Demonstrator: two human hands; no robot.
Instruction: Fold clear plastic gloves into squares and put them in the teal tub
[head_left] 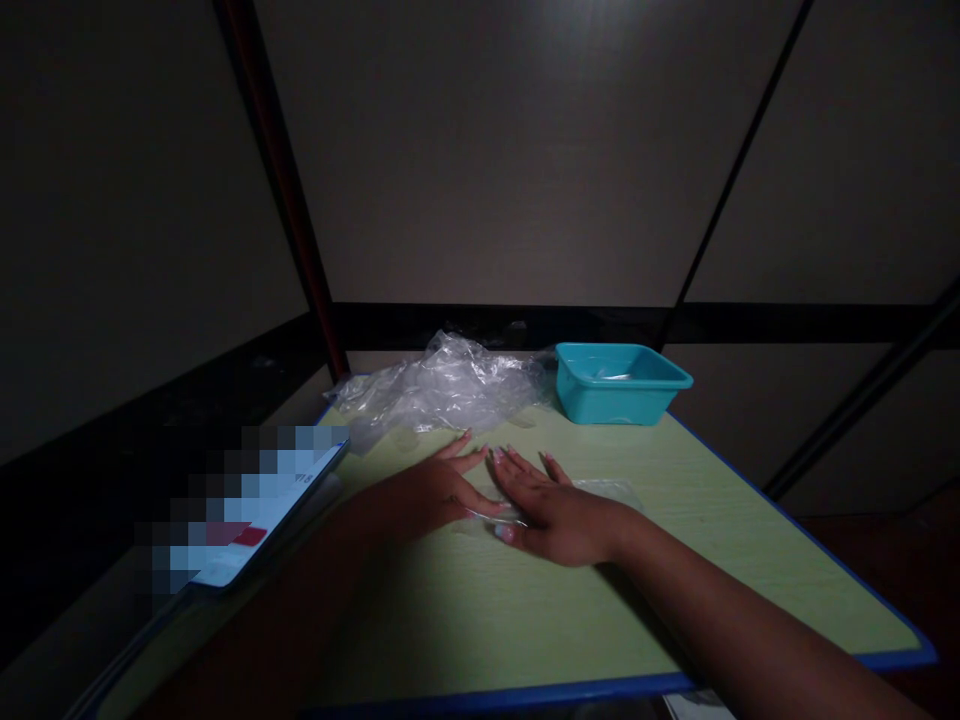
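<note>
- Head view: both hands lay flat and open on a pale green table (675, 560), gripping nothing. The left hand (439, 490) and the right hand (551, 515) met at the fingertips, palms down, pressing a small clear plastic sheet (604, 492) against the tabletop near its middle.
- The sheet was hard to read in the dim light; only its right part showed past the right hand, and the rest was hidden under the palms. Its long axis seemed to run left to right across the table, roughly parallel to the near edge, lying flat.
- Behind the hands sat a crumpled heap of clear plastic (442, 390), and just to its right a teal tub (619, 383) stood at the far edge. A phone (255, 510) rested at the left, well apart from the hands.
- Risk, as a judgement: the film looked thin and slick, so uneven pressure from either palm could crease it or let it slide on the smooth top; poor light could hide its edges.
</note>
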